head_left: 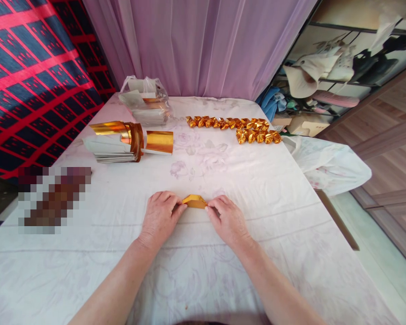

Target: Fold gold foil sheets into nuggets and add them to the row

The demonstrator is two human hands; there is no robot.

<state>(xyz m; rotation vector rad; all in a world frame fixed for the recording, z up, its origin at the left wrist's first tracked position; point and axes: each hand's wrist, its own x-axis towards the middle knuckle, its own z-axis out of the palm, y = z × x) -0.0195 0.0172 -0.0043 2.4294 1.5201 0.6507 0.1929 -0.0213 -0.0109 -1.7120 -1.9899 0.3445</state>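
A small folded piece of gold foil paper (195, 201) spans the gap between my two hands, low over the tablecloth. My left hand (163, 213) pinches its left end between thumb and fingers. At the other end, my right hand (227, 218) has its fingertips closed on the right corner. The paper's upper edge is creased at an angle, and its near side looks flat. Beyond the hands, finished-looking gold folded pieces (228, 123) lie in a row, with a shorter row (258, 136) in front of its right part.
Back left, a fanned stack of gold-faced paper (117, 142) lies beside a loose gold sheet (159, 141). Behind them stands a clear plastic bag of paper (147, 101). A pixelated patch covers something at left. A white bag (331, 164) hangs past the table's right edge.
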